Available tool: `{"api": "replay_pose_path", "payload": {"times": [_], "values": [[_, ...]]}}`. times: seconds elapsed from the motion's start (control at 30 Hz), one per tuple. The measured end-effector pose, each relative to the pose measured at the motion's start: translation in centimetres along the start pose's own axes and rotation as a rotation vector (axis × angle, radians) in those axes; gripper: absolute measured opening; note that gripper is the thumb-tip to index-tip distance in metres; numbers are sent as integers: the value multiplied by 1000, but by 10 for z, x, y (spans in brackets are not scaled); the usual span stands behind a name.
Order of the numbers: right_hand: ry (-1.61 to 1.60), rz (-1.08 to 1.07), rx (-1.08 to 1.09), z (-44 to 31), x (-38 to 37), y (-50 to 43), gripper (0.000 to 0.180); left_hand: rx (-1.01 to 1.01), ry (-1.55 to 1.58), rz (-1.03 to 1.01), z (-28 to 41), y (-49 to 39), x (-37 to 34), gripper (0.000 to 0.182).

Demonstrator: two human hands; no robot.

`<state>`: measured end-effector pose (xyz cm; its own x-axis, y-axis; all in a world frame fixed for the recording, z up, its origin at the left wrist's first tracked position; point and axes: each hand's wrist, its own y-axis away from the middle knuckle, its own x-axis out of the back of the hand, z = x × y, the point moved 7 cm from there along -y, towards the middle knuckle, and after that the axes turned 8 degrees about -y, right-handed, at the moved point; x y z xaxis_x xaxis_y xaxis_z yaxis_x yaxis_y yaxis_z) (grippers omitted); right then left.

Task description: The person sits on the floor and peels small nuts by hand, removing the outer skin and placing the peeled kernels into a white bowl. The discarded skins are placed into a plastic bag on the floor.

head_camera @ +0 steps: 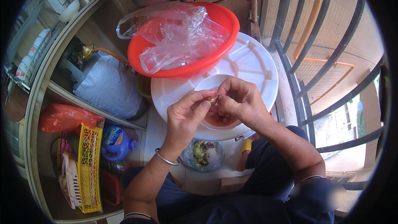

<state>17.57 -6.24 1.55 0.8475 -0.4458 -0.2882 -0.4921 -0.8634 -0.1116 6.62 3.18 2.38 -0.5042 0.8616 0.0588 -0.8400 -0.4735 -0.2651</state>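
Observation:
My left hand, with a metal bangle on its wrist, pinches a small brownish-yellow piece between thumb and fingers; what it is I cannot tell. My right hand grips the same piece from the other side with its fingertips. Both hands are over a white bowl that holds reddish-brown liquid with small dark lumps in it. The bowl rests on a round white plastic lid or tabletop. Behind it, a red plastic basin stands on the same surface, with a crumpled clear plastic bag in it and over its rim.
Below the round top, a clear bag of green and purplish scraps sits on the floor between my legs. At left are a covered gas cylinder, a blue detergent jug and a yellow plastic basket. Dark metal bars stand at right.

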Motion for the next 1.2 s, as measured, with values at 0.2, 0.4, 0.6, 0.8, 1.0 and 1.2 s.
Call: {"api": "replay_pose_path", "payload": {"times": [0.2,0.4,0.6,0.8,1.0,1.2], "values": [[17,20,-44,0,2,0,12,118,160,-35,-10,1,1,25],[17,22,91,-7,-1,-1,14,122,125,15,-11,0,6,27],[193,28,167,-10,-4,3,14,49,-8,28,-2,-1,6,29],[307,49,275,-18,-5,4,10,24,13,32,2,-1,3,26],[400,56,325,-24,-6,6,9,27,-14,10,5,0,4,24],[465,32,333,-27,-9,8,11,-28,-55,18,6,-1,2,21]]}}
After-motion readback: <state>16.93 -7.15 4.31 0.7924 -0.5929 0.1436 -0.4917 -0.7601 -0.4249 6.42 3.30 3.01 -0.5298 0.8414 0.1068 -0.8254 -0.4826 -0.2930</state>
